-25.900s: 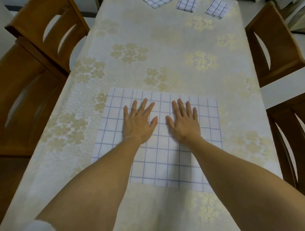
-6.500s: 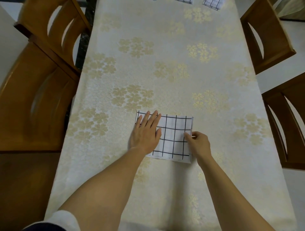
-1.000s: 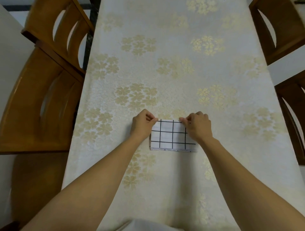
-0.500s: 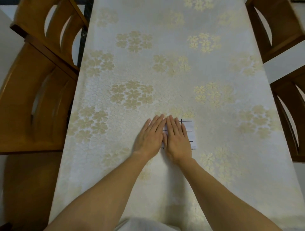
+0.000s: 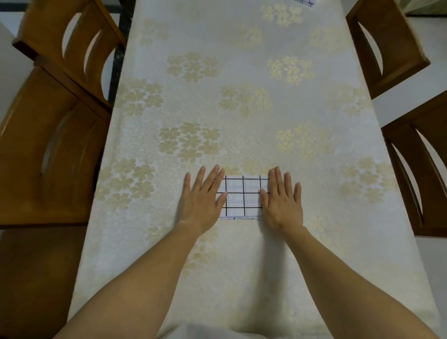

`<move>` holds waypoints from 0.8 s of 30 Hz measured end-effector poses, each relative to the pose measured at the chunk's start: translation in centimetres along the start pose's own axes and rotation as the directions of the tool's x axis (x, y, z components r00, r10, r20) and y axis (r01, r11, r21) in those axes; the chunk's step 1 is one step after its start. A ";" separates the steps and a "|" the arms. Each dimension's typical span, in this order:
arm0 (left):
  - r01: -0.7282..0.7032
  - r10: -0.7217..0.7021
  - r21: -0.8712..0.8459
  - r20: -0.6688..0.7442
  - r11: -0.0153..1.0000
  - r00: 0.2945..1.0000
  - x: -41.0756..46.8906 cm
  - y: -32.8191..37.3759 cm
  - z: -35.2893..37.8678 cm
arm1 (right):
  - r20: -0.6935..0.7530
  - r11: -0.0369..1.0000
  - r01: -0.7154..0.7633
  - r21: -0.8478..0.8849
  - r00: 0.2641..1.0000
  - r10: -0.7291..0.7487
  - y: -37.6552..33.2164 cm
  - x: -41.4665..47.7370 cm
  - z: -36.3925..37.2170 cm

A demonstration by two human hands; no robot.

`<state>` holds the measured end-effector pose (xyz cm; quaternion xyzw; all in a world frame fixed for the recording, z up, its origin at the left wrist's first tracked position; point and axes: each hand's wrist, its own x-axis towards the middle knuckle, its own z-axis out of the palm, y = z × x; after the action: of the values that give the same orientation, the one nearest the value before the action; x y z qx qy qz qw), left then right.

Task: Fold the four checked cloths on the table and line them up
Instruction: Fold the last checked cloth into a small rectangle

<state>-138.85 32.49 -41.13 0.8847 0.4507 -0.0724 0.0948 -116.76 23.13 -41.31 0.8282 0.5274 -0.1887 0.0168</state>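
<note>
A white cloth with black checks lies folded into a small rectangle on the table, in front of me. My left hand lies flat over its left end, fingers straight and spread. My right hand lies flat over its right end in the same way. The middle of the cloth shows between the two hands. A corner of another checked cloth peeks in at the far top edge of the table.
The table wears a cream cloth with gold flower patterns. Two wooden chairs stand along the left side and two more chairs along the right. The near table edge is at the bottom of the view.
Half a second ago both hands pressed side by side on the cloth's middle. They have slid apart to its left and right ends, uncovering the centre.
</note>
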 end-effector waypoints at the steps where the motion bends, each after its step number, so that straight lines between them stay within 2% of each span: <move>1: 0.001 -0.001 -0.003 0.006 1.000 1.000 0.0 -0.1 0.1 | 0.011 1.000 -0.021 0.001 1.000 0.021 0.0 0.0 -0.3; 4: 0.055 -0.055 -0.091 0.003 0.994 0.998 0.1 0.3 -0.8 | -0.085 0.998 -0.017 0.058 0.996 0.022 -1.4 -0.3 -1.5; 6: 0.036 -0.046 -0.153 -0.064 0.988 0.997 0.4 1.9 -1.7 | -0.207 0.987 0.140 0.078 0.971 -0.122 -3.6 -0.3 -2.1; 8: -0.054 0.043 -0.138 -0.083 0.989 0.996 0.9 4.0 -2.0 | -0.212 0.957 0.261 0.127 0.950 -0.230 -5.7 0.1 -1.5; 10: -0.087 0.087 -0.125 -0.012 0.988 0.996 1.0 5.5 -1.2 | -0.133 0.957 0.218 0.189 0.972 -0.195 -6.6 0.3 0.0; 12: -0.064 0.066 -0.082 0.023 0.995 0.998 1.0 5.4 -0.2 | -0.092 0.978 0.156 0.136 0.985 -0.144 -6.0 0.2 1.3; 16: -0.065 0.064 -0.034 -0.012 0.997 0.998 0.8 4.5 0.3 | -0.094 0.987 0.163 0.004 0.982 -0.162 -4.0 0.0 1.4; 24: 0.074 -0.074 -0.029 -0.014 0.997 0.997 -0.6 -0.9 0.0 | -0.014 1.000 -0.018 0.024 1.000 0.019 1.1 0.1 -0.8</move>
<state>-139.90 32.55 -41.07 0.8664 0.4849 -0.0628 0.1012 -115.50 22.90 -40.76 0.8346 0.5176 -0.1886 0.0049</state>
